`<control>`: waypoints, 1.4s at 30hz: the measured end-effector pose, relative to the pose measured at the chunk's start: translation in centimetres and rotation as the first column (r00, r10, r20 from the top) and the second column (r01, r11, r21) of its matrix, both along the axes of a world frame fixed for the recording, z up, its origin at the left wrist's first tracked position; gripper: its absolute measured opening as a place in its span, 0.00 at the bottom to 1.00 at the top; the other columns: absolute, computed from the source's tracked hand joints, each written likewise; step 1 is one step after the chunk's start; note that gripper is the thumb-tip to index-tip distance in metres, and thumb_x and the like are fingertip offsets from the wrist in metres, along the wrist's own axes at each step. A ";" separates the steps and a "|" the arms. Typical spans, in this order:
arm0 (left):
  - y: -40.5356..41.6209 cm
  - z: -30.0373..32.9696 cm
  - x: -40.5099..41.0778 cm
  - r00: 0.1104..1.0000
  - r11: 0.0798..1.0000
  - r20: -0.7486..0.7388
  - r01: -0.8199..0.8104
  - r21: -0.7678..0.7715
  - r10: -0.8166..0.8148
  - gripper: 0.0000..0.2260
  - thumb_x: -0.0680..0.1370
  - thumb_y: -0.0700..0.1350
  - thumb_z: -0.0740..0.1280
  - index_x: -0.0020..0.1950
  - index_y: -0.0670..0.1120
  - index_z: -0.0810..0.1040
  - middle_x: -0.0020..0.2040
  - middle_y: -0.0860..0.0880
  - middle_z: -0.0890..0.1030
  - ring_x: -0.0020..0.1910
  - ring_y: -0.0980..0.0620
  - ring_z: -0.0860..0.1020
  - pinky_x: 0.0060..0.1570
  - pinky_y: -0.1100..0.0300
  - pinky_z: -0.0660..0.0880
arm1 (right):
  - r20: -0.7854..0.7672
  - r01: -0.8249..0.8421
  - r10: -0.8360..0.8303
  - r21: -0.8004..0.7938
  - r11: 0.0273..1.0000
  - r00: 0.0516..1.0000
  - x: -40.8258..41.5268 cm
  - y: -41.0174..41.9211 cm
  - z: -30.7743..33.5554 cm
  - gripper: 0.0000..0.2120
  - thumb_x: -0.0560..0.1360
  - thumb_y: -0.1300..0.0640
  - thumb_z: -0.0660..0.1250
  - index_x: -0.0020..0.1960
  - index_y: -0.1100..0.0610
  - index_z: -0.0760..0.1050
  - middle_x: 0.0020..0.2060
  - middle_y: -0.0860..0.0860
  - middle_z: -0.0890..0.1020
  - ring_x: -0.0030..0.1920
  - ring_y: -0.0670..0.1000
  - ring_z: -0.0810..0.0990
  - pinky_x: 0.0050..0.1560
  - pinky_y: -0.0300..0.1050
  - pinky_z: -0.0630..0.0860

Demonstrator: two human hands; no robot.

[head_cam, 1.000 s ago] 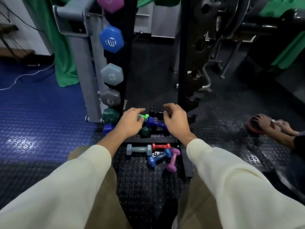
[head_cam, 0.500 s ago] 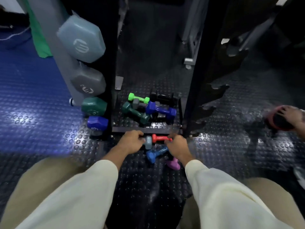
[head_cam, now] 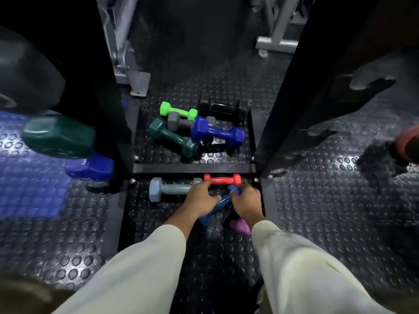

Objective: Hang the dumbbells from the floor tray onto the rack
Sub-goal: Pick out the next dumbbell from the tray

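Blue dumbbell [head_cam: 217, 206] lies diagonally, near-left to far-right, under both hands

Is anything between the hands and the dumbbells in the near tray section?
Nothing visible. The left hand and right hand are already on the blue dumbbell, with the red dumbbell just beyond their fingers; exact finger grip is unclear.

Both hands drew back from the far dumbbells toward the frame's lower centre. The left hand [head_cam: 200, 198] and right hand [head_cam: 246, 201] closed around the blue dumbbell [head_cam: 217, 206].
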State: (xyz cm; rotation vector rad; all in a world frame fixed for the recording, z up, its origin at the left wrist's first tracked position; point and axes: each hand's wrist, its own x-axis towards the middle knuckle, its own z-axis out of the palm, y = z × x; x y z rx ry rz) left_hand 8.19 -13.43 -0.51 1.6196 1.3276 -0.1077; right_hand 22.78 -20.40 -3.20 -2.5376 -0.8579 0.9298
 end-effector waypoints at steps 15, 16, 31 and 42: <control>-0.2 -5.2 2.2 0.966 0.983 -0.205 0.171 0.065 -0.155 0.17 0.79 0.51 0.69 0.67 0.52 0.76 0.61 0.45 0.83 0.61 0.41 0.81 0.57 0.48 0.79 | 0.211 -0.206 0.237 -0.156 0.966 0.948 0.0 1.7 -2.6 0.16 0.78 0.56 0.70 0.63 0.56 0.74 0.56 0.55 0.83 0.57 0.61 0.83 0.51 0.49 0.77; -0.1 -5.2 2.5 0.967 0.983 -0.209 0.166 0.084 -0.145 0.17 0.79 0.51 0.68 0.67 0.52 0.75 0.61 0.45 0.83 0.60 0.41 0.81 0.57 0.47 0.79 | 0.207 -0.205 0.237 -0.164 0.965 0.949 0.3 2.1 -2.6 0.15 0.77 0.57 0.70 0.62 0.57 0.74 0.55 0.54 0.83 0.57 0.61 0.83 0.50 0.48 0.76; -6.9 -6.0 -0.8 0.934 0.853 -0.341 0.260 0.452 -0.104 0.14 0.79 0.55 0.68 0.60 0.49 0.77 0.56 0.48 0.76 0.52 0.44 0.78 0.45 0.49 0.79 | 0.265 -0.314 0.362 -0.204 0.927 0.894 0.9 2.0 -2.9 0.16 0.80 0.51 0.68 0.63 0.58 0.74 0.55 0.56 0.85 0.57 0.60 0.84 0.55 0.49 0.76; -4.3 -6.9 -1.0 0.878 0.848 -0.231 -0.470 -0.244 0.420 0.25 0.72 0.47 0.77 0.63 0.43 0.69 0.56 0.45 0.79 0.55 0.42 0.81 0.55 0.53 0.79 | 0.218 -0.262 0.270 -0.066 0.963 0.938 0.2 0.5 -1.6 0.15 0.78 0.51 0.71 0.62 0.54 0.78 0.54 0.54 0.84 0.57 0.58 0.82 0.57 0.50 0.79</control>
